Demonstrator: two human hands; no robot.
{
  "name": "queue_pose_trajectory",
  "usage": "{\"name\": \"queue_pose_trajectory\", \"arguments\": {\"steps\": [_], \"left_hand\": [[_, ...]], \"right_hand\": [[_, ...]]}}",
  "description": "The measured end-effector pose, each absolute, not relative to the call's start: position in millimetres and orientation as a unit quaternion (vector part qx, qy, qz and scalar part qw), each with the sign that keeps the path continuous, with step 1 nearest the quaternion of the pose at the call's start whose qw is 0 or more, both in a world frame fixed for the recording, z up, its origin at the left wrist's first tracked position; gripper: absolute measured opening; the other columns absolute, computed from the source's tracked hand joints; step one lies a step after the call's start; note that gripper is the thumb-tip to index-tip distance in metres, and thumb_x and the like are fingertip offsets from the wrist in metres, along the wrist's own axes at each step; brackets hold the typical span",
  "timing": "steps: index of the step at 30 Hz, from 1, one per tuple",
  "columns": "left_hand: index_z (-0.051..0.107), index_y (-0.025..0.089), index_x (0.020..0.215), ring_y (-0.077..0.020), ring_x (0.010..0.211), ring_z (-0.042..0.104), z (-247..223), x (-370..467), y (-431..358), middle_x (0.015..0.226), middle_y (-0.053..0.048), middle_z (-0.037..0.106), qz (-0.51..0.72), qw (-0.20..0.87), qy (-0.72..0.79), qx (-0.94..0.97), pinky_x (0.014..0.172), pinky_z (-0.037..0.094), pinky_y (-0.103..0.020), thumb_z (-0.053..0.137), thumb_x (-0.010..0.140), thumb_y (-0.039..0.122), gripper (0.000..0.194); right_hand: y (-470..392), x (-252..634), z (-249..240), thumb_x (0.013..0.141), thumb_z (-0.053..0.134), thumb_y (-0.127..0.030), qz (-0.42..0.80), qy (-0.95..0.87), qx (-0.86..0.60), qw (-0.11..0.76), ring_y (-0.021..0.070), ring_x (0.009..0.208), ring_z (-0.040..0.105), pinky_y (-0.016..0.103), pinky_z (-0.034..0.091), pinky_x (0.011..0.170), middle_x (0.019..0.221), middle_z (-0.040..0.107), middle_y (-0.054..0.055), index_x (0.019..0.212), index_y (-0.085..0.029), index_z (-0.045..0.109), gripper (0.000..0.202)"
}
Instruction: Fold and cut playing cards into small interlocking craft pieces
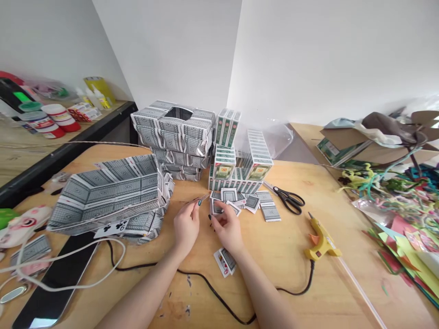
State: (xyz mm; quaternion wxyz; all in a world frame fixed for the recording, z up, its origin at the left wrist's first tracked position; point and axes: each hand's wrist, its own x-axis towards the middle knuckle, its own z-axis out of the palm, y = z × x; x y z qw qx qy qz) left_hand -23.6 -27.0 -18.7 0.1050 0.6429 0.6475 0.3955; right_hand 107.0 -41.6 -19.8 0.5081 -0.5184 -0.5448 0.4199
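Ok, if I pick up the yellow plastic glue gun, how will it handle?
The yellow plastic glue gun likely feels rigid and fairly light, given its slim, hard-looking body. The long, clear glue stick behind it may make it swing awkwardly, and the thin, curving black cord will probably trail and tug a little.

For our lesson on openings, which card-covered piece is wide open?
The leftmost tray, open across its whole top; the stack's topmost box has only a smaller hole.
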Motion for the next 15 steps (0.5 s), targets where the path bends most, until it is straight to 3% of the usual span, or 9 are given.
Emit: {"name": "queue_pose_trajectory", "arguments": {"steps": [5, 11, 15], "left_hand": [[0.065, 0.017, 0.088, -0.0165, 0.059, 0.06, -17, -13, -38, 0.072, -0.008, 0.068, 0.392, 0.144, 0.641, 0.644, 0.056, 0.042, -0.024, 0.042, 0.083, 0.032, 0.028], [0.064, 0.018, 0.091, -0.017, 0.075, 0.062, -14, -7, -43, 0.087, -0.008, 0.068, 0.432, 0.233, 0.563, 0.665, 0.069, 0.047, -0.026, 0.042, 0.082, 0.03, 0.027], [0.063, 0.018, 0.089, -0.0169, 0.079, 0.061, -13, -9, -43, 0.087, -0.007, 0.068, 0.44, 0.273, 0.533, 0.669, 0.073, 0.048, -0.027, 0.045, 0.08, 0.029, 0.023]], "right_hand": [[-43, 105, -22, 0.065, 0.06, -0.016, 0.408, -0.588, -0.503, 0.484, 0.0116, 0.06, 0.057, 0.027, 0.051, 0.054, 0.126, 0.041, 0.011, 0.122, -0.027, 0.045, 0.06], [-43, 105, -25, 0.062, 0.06, -0.013, 0.375, -0.576, -0.534, 0.493, 0.0156, 0.068, 0.058, 0.031, 0.051, 0.06, 0.128, 0.041, 0.013, 0.129, -0.024, 0.036, 0.072], [-44, 106, -27, 0.061, 0.064, -0.017, 0.361, -0.568, -0.544, 0.501, 0.0197, 0.079, 0.057, 0.03, 0.05, 0.064, 0.119, 0.051, 0.011, 0.128, -0.022, 0.039, 0.072]]}}
